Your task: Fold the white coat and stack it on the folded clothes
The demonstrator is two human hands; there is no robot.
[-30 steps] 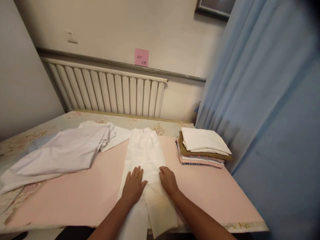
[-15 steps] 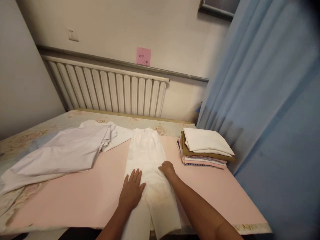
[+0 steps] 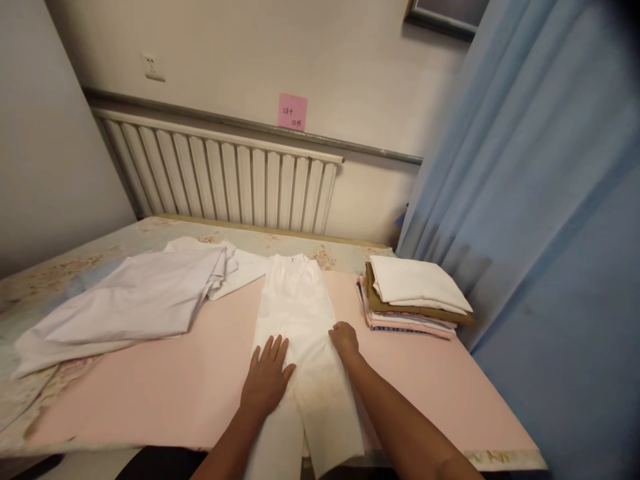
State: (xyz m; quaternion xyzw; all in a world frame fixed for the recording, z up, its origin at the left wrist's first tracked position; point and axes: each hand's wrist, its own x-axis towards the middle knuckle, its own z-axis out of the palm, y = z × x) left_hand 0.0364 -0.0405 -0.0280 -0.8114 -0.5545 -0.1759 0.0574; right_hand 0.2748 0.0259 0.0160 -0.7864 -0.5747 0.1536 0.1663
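A pair of white trousers (image 3: pixel 296 313) lies lengthwise on the pink table top (image 3: pixel 165 393), folded leg over leg, its lower end hanging over the near edge. My left hand (image 3: pixel 266 380) lies flat on the trousers, fingers spread, open. My right hand (image 3: pixel 344 339) rests at the trousers' right edge with its fingers curled down onto the fabric; whether it pinches the cloth cannot be made out.
Loose white garments (image 3: pixel 135 300) are spread at the left. A stack of folded clothes (image 3: pixel 413 293) stands at the right. Behind are a white radiator (image 3: pixel 225 177) and a pink note (image 3: pixel 293 111) on the wall. A blue curtain (image 3: pixel 540 200) hangs at the right.
My right hand has slid up along the trousers' right edge, away from me. My left hand has stayed pressed flat on the fabric. The view has shifted slightly.
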